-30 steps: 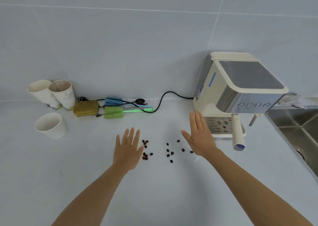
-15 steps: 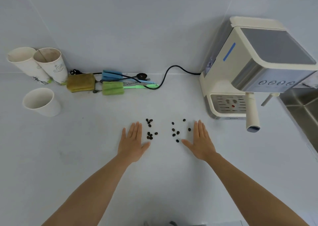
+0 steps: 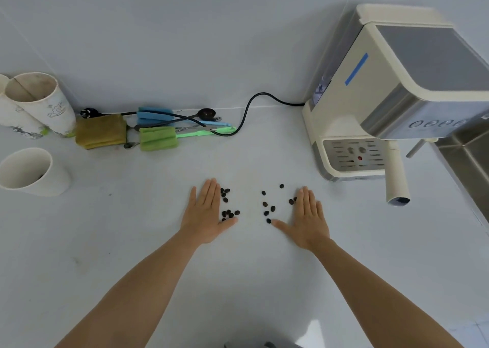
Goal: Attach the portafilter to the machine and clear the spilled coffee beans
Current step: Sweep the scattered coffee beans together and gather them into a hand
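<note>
Several dark coffee beans lie scattered on the white counter between my two hands. My left hand rests flat on the counter just left of them, fingers straight, with a small cluster of beans against its thumb side. My right hand lies flat on the right side, thumb spread toward the beans. Neither hand holds anything. The cream espresso machine stands at the right, and the portafilter's cream handle sticks out forward from under its brew head.
White paper cups stand at the far left, one nearer to me. Against the wall lie a brown cloth, green and blue sponge brushes and the machine's black cord. A steel sink is at the right edge.
Both hands have dropped flat onto the counter and closed in beside the beans. My view has tilted down and moved nearer, so the machine appears larger.
</note>
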